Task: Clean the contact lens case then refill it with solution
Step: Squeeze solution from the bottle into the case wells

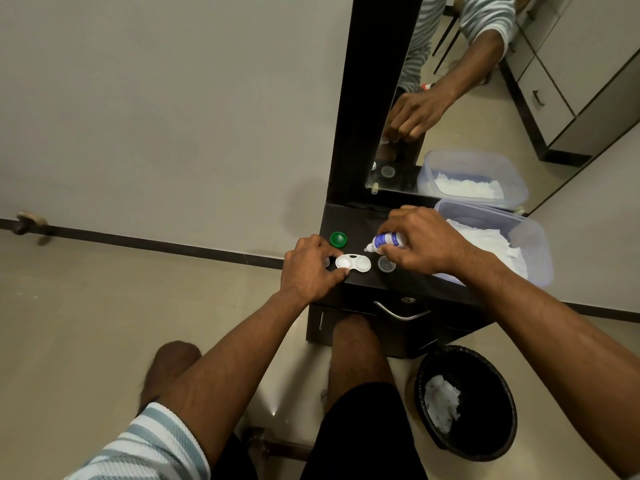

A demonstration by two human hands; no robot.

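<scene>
Just under your right hand [420, 242] gripping the solution bottle [386, 240], left hand [311, 268] pinches the lens case [352, 263]; refill step, so squeeze gently next.

Single head view, looking steeply down, close over dresser top [349, 220].

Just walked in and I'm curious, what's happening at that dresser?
A person's left hand steadies an open white contact lens case on the dark dresser top. The right hand holds a small white solution bottle with a blue label, tipped toward the case. A green cap and clear cap lie beside it.
</scene>
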